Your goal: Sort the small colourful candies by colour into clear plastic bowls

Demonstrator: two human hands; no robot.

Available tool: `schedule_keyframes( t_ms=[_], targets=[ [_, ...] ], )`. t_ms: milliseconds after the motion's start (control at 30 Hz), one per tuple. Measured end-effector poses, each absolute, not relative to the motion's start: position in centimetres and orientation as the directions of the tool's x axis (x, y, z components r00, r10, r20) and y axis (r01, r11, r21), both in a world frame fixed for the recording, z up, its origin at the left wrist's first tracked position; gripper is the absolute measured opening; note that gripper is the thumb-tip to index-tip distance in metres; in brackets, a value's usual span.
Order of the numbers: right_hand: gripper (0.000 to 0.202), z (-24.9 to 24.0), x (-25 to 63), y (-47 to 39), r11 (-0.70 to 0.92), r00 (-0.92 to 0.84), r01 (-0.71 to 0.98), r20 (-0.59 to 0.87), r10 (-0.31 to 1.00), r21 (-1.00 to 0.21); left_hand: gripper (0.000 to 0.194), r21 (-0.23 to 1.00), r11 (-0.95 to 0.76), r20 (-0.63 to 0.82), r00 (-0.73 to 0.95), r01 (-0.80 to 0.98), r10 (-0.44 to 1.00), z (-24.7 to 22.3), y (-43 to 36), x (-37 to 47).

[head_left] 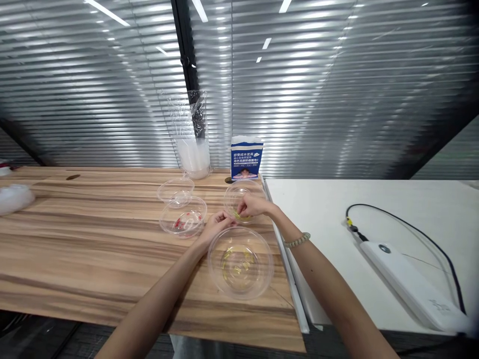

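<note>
My right hand (253, 205) reaches into a clear plastic bowl (229, 192), fingers pinched together over small yellow pieces (245, 218). Whatever is between the fingertips is too small to make out. At the near left side of that bowl, my left hand (220, 223) has its fingers closed on the rim. Closer to me stands a larger-looking clear bowl (265, 259) with several yellow pieces (239, 268) scattered over its bottom. Left of my left hand, another clear bowl (164, 219) contains small red pieces (183, 222). Behind it lies a further clear bowl (164, 190), partly overlapped.
At the back of the wooden table (93, 244) stand a wrapped stack of plastic bowls (194, 157) and a blue-and-white box (246, 160). A white table (318, 204) adjoins on the right, bearing a white device (407, 281) with a black cable (415, 227). Blinds rise behind.
</note>
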State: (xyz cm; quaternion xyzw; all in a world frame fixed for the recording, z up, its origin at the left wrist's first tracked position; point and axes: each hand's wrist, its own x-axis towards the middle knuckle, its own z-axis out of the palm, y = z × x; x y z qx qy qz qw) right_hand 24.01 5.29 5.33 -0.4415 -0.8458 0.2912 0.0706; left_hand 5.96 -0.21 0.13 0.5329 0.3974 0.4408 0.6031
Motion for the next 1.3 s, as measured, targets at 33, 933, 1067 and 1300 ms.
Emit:
schedule_keyframes(
  t_ms=[33, 933, 1067, 1300],
  targets=[
    [0.020, 5.3, 24.0, 5.3, 0.436, -0.603, 0.700, -0.142, 0.785, -0.565, 0.026, 0.993, 0.046, -0.011, 0.295, -0.111, 0.956, 0.1, -0.2, 6.0],
    [0.018, 3.6, 23.4, 5.6, 0.380, -0.586, 0.674, -0.145, 0.797, -0.633, 0.026, 0.994, 0.030, 0.004, 0.316, -0.103, 0.949, -0.2, 0.0, 5.9],
    [0.015, 3.7, 23.4, 5.7, 0.393, -0.574, 0.694, -0.134, 0.808, -0.603, 0.027, 0.995, 0.018, 0.016, 0.316, -0.103, 0.949, 0.0, -0.1, 5.9],
    [0.014, 4.8, 23.9, 5.5, 0.419, -0.608, 0.691, -0.159, 0.778, -0.590, 0.027, 0.994, 0.035, -0.003, 0.299, -0.103, 0.954, 0.2, -0.3, 6.0]
  ],
)
